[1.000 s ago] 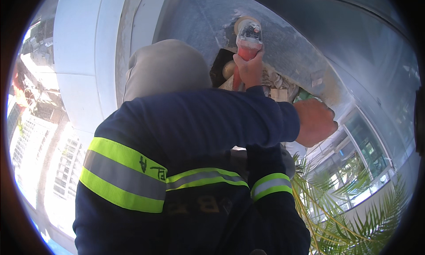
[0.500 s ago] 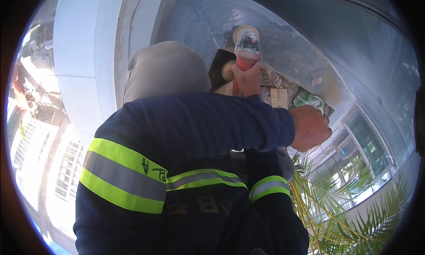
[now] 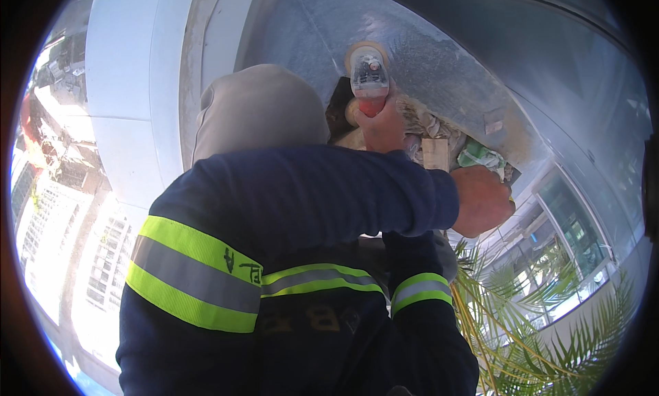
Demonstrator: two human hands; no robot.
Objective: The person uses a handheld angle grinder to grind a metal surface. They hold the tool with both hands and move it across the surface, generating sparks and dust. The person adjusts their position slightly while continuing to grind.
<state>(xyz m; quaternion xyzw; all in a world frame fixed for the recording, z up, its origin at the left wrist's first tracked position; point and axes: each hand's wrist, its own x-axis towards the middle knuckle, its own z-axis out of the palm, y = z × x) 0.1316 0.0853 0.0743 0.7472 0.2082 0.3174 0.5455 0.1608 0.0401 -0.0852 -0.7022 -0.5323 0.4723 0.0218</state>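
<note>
Toward 9 o'clock, the power tool (image 3: 369, 87) has shifted slightly since the frame 0.5 s ago, and the right hand (image 3: 384, 128) has gone with it; the left hand (image 3: 482, 200) sits in nearly the same place. Now the tool is near 12 o'clock in the view, its dusty head and pale round disc (image 3: 353, 52) over the grey surface (image 3: 425, 59). The right hand is wrapped around the tool's red body. At 4 o'clock from the tool, the left hand is curled into a fist; I cannot tell whether it clasps anything. Just beside that fist, at 12 o'clock, lies a green-and-white wrapper (image 3: 477, 155), and at 10 o'clock a pale block (image 3: 436, 153). Crumpled cloth (image 3: 425, 120) lies beyond the block. Palm fronds (image 3: 583, 344) spread at 4 o'clock in the view.
</note>
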